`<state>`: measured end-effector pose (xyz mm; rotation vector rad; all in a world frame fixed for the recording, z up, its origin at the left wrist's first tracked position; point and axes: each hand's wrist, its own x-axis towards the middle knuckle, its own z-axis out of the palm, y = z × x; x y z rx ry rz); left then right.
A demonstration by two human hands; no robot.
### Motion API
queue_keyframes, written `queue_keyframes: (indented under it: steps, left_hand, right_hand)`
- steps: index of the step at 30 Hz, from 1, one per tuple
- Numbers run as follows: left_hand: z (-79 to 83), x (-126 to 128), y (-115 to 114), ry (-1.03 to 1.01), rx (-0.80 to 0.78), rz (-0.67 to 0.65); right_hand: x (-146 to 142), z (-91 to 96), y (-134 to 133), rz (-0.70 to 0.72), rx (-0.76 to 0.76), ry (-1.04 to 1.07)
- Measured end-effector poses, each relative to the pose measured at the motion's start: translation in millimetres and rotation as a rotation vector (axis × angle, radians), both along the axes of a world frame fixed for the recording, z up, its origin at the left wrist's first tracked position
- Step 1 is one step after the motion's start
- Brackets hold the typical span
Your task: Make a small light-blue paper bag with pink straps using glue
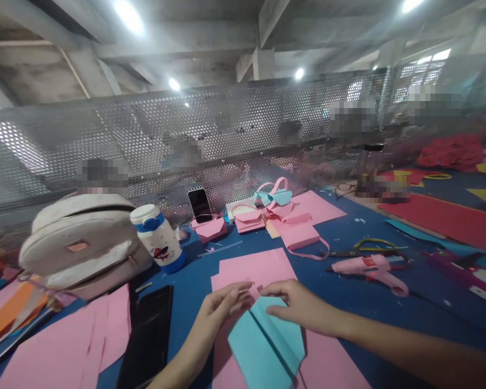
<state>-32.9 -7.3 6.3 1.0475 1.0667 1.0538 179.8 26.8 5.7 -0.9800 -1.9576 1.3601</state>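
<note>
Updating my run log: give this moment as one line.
left hand: by folded cyan paper | right hand: touching folded cyan paper | beneath: pink paper sheets | rightward: pink glue gun on blue table

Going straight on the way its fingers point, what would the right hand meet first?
Probably the left hand, facing the right hand across a small gap, though depth is unclear.

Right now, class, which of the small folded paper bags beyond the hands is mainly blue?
The light-blue bag at the back of the cluster, with a pink loop rising above it; the other folded bags are pink.
</note>
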Motion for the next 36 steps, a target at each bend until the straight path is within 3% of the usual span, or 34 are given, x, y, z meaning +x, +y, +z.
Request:
queue_keyframes:
  steps: [5,9,13,26,31,36]
  left_hand:
    - [4.5,-3,1,0.144,0.062,0.066]
    - [17.1,-3,3,0.245,0.103,0.066]
    - [26.7,-2,10,0.312,0.137,0.097]
    - [44.8,13,29,0.444,0.104,-0.097]
    - [43.3,11,41,0.46,0.123,-0.187]
    - [42.8,14,45,0.471,0.174,-0.271]
  right_hand:
    - [2,4.9,2,-0.093,0.097,0.034]
    - [2,11.2,1,-0.074,0.241,0.03]
    - [1,13.4,-2,-0.109,0.246,0.002]
    - [-4,10.9,-4,-0.163,0.314,-0.02]
    - [-3,14.4,-5,-0.1,0.218,0.009]
    - [-3,13.7,7,0.032,-0.025,0.103]
